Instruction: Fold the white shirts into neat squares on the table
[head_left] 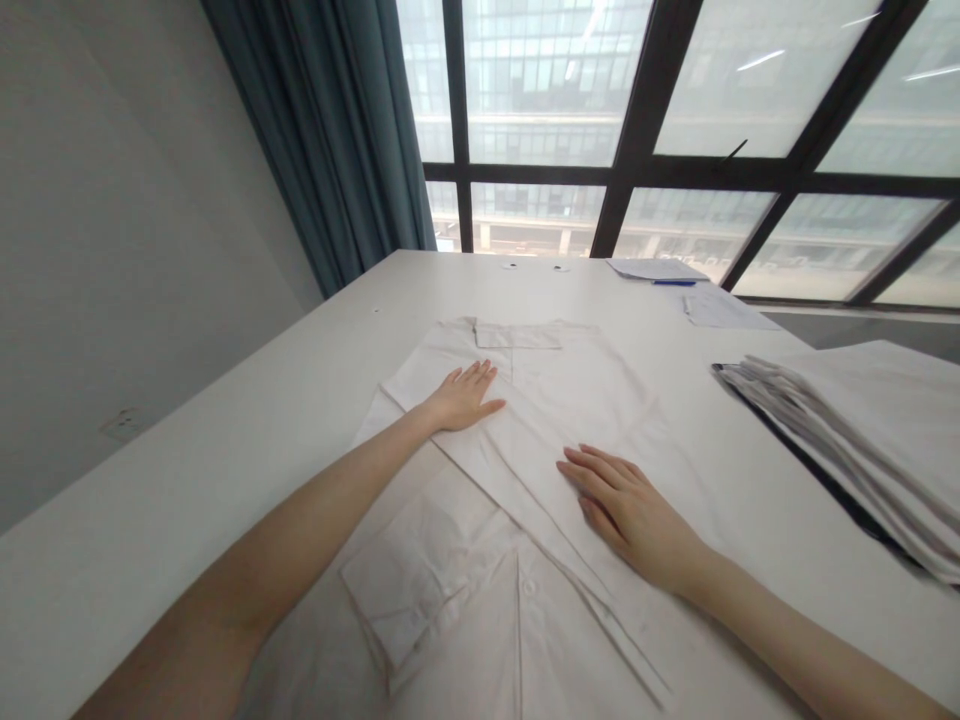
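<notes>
A white shirt [600, 370] lies spread out in front of me, with a narrow folded band [519, 337] at its far edge. One sleeve [525, 470] runs diagonally across the body, down toward the lower right. At the lower left a cuff [412, 580] lies folded over the fabric, and a small button [529, 585] shows near the middle. My left hand [466, 396] is laid flat on the upper part of the shirt, fingers stretched out. Further right and nearer to me, my right hand [630, 505] rests on the cloth with its fingers extended and slightly bent, holding nothing.
The shirt is on a white table [300, 390]. To the right sits a stack of folded pale cloth [877, 420] with a dark layer beneath. Papers [660, 268] and a blue pen [673, 283] are at the far right, before a window. A blue curtain [337, 130] hangs left.
</notes>
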